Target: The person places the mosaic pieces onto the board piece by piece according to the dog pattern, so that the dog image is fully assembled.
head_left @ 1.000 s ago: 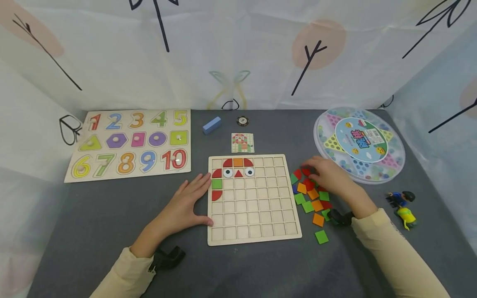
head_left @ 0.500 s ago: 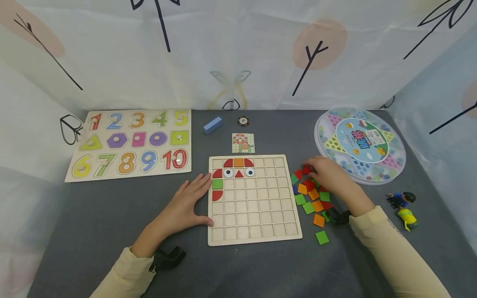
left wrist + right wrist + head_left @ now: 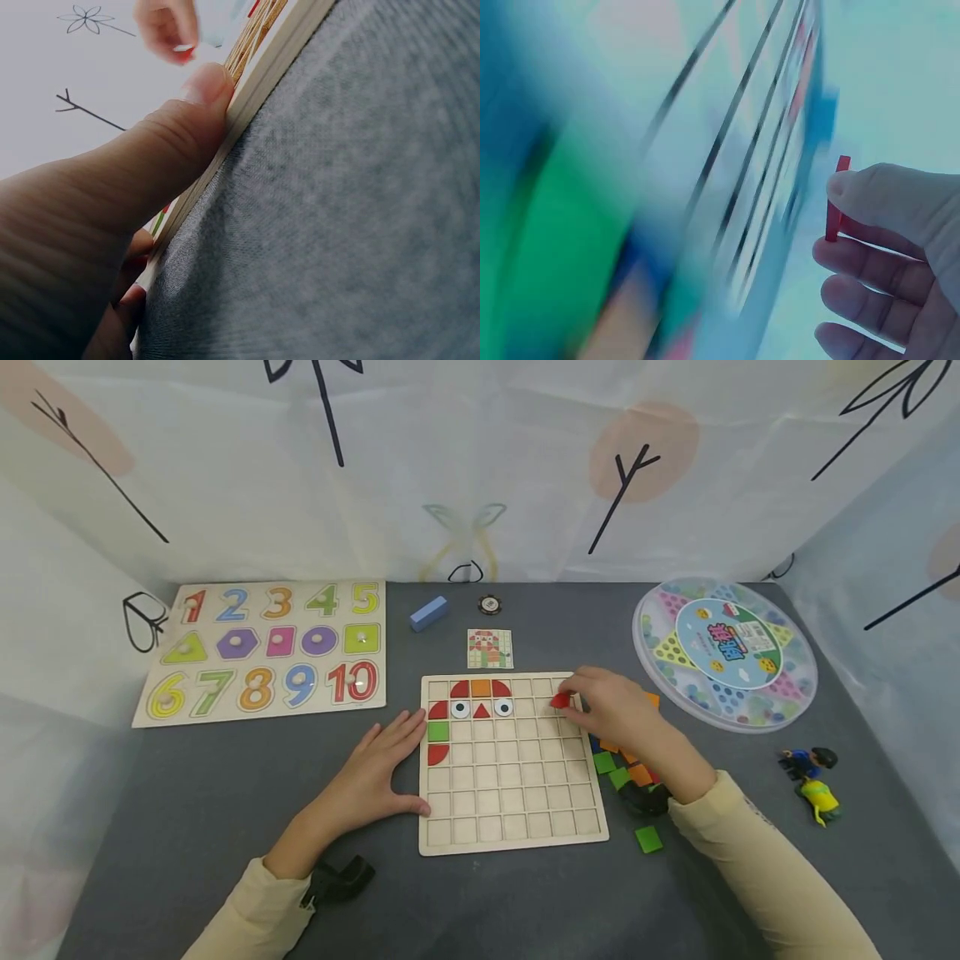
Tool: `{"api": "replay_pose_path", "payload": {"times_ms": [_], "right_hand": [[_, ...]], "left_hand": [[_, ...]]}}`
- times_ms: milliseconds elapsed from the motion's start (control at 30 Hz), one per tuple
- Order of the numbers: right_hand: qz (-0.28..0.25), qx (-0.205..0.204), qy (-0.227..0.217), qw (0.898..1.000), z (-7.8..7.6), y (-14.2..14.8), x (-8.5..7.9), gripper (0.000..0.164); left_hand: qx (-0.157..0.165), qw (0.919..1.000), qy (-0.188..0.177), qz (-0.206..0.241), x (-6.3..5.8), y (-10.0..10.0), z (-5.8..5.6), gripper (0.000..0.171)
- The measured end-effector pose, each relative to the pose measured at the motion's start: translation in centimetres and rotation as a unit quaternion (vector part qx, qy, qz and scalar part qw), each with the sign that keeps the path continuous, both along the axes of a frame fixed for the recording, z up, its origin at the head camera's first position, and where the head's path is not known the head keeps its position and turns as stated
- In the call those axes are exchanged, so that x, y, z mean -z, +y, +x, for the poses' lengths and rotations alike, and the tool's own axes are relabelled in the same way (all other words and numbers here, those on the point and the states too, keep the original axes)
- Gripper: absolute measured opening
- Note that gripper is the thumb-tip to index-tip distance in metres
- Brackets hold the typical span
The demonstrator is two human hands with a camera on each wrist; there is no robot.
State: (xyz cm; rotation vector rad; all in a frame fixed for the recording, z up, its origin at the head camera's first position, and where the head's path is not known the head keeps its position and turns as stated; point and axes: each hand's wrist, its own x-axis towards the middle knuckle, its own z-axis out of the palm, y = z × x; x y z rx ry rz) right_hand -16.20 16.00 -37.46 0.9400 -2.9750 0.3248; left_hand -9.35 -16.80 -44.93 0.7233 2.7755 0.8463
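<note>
In the head view a pale wooden grid board [image 3: 517, 777] lies in front of me. Red, orange, green and eye-patterned tiles fill some cells at its upper left. My left hand [image 3: 371, 768] rests along the board's left edge with straight, spread fingers; its thumb [image 3: 187, 109] touches the rim in the left wrist view. Over the board's upper right part, my right hand [image 3: 618, 714] pinches a red tile [image 3: 560, 701] between thumb and fingers. The right wrist view shows this red tile [image 3: 835, 202] edge-on, its exact shape hidden.
Loose coloured tiles [image 3: 604, 762] lie right of the board, partly under the right arm. Behind the board are a picture card [image 3: 489, 649], a blue block [image 3: 428, 613] and a round chip [image 3: 490, 604]. A number puzzle [image 3: 258, 652], round game box [image 3: 724, 653] and toy figures [image 3: 817, 799] flank it.
My right hand has moved left from the loose tiles to above the board, carrying a red tile out of the pile. The left hand and the board have stayed in place.
</note>
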Motion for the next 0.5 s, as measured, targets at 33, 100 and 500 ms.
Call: {"api": "replay_pose_path", "payload": {"times_ms": [33,100,500], "right_hand": [[-0.003,-0.017,0.008,1.000,0.2,-1.4,-0.1,0.020],[-0.005,-0.050,0.014,0.999,0.4,-4.1,-0.1,0.020],[0.033,-0.120,0.000,0.992,0.6,-11.3,2.0,0.016]], "left_hand": [[-0.001,1.0000,-0.001,-0.001,0.0,0.0,0.0,0.111],[0.000,1.0000,0.002,-0.002,0.0,-0.1,0.0,0.111],[0.000,1.0000,0.004,-0.003,-0.1,-0.2,0.1,0.110]]}}
